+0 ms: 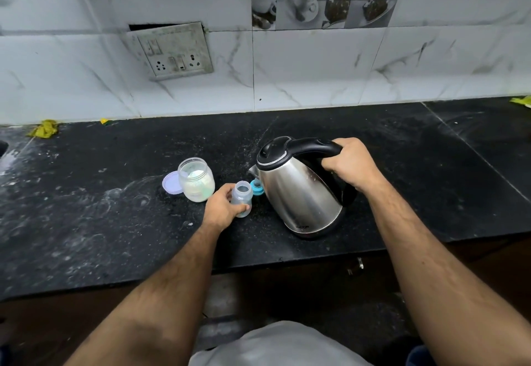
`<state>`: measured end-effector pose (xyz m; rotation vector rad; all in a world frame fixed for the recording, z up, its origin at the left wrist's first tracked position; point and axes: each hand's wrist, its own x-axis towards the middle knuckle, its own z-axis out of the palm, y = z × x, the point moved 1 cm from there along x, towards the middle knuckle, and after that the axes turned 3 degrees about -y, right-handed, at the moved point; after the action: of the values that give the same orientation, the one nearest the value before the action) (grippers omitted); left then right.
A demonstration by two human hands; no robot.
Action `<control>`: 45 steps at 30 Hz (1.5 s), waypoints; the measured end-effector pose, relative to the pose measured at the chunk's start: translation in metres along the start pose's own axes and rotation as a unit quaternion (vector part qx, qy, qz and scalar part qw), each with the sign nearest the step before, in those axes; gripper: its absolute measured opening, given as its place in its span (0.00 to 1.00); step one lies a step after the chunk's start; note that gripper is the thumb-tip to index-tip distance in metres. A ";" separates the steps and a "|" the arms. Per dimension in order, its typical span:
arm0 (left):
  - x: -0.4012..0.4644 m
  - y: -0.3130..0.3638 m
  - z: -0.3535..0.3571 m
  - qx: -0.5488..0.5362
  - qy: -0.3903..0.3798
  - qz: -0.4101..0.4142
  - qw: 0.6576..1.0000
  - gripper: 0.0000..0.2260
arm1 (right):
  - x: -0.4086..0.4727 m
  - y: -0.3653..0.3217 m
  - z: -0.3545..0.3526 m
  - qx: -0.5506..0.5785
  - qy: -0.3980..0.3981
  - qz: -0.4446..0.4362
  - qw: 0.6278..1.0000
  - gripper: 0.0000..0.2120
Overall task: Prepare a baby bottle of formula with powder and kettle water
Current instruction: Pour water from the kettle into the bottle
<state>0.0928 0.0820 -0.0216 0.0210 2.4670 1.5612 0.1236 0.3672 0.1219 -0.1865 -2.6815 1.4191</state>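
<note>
Leftmost on the black stone counter (86, 207), a crumpled yellow cloth (44, 129) lies against the foot of the white marbled wall tiles, below and to the left of a grimy switch-and-socket plate (175, 52). Further right, a pale lilac lid (171, 182) lies flat, touching the open powder jar (196, 179), a clear jar partly filled with whitish powder. Just right of the jar, the left hand (222, 206) is wrapped around the lower body of the small clear baby bottle (242, 197), thumb in front and fingers behind; the bottle stands upright on the counter with its mouth open and uncapped. Behind the bottle, between it and the kettle, lies the blue teat ring (256, 186), partly hidden by the kettle's body. The steel kettle (298, 190) is tilted towards the left, its spout pointing at the bottle side and its black lid down; whether its base touches the counter cannot be told. The right hand (349, 163) is clenched around the rear end of the kettle's black handle (313, 147). The two hands are well apart, each on its own object, with both bare forearms reaching in from the near edge.
</note>
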 end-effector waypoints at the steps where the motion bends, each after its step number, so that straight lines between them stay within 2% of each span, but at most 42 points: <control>1: 0.000 0.000 0.000 -0.002 0.000 0.000 1.000 0.22 | 0.000 0.000 0.000 -0.006 -0.005 0.000 1.000 0.05; 9: -0.002 0.001 -0.001 -0.008 -0.011 0.000 1.000 0.22 | 0.001 -0.010 0.000 -0.053 -0.048 -0.003 0.997 0.04; 21: -0.005 0.002 -0.008 0.003 -0.028 -0.002 1.000 0.22 | 0.002 -0.026 0.004 -0.146 -0.062 -0.027 0.987 0.02; 36: -0.009 0.003 -0.009 -0.009 -0.037 0.002 0.999 0.22 | 0.005 -0.033 0.008 -0.165 -0.070 -0.026 0.983 0.06; 45: -0.005 0.001 -0.011 -0.008 -0.036 0.002 0.999 0.23 | 0.006 -0.038 0.007 -0.174 -0.069 -0.030 0.982 0.03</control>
<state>0.0959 0.0722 -0.0154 0.0782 2.4011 1.5553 0.1144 0.3416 0.1494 -0.0308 -3.0043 0.9690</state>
